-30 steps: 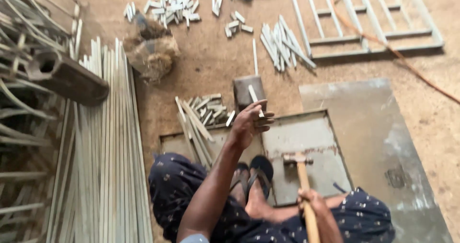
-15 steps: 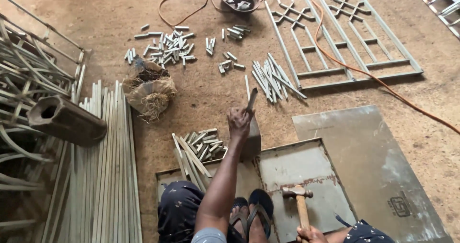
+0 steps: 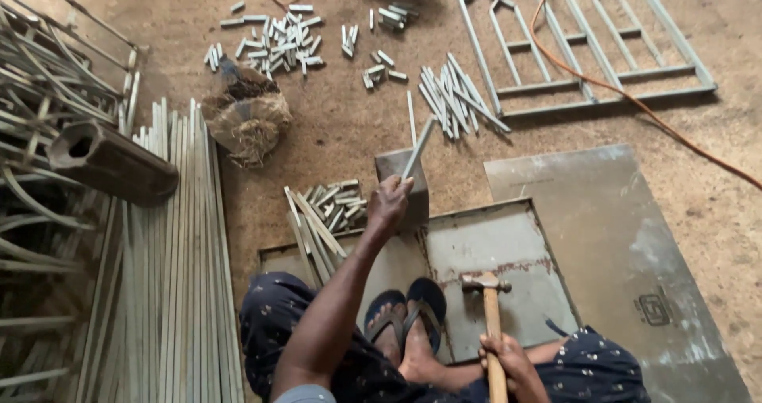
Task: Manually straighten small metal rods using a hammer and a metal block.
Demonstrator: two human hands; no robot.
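1. I see my left hand (image 3: 389,204) closed around a short metal strip (image 3: 418,147), its lower end pinched in the fingers, the rest slanting up over the steel block (image 3: 403,182).
2. My right hand (image 3: 508,358) is wrapped tight on the hammer (image 3: 490,316) handle; the head rests on the flat plate (image 3: 508,244) by my feet.
3. As I judge it, many cut pieces (image 3: 274,38) already lie scattered ahead, and a small pile (image 3: 333,200) sits just left of the block.
4. Long strips (image 3: 171,252) lie stacked at my left, apparently uncut.
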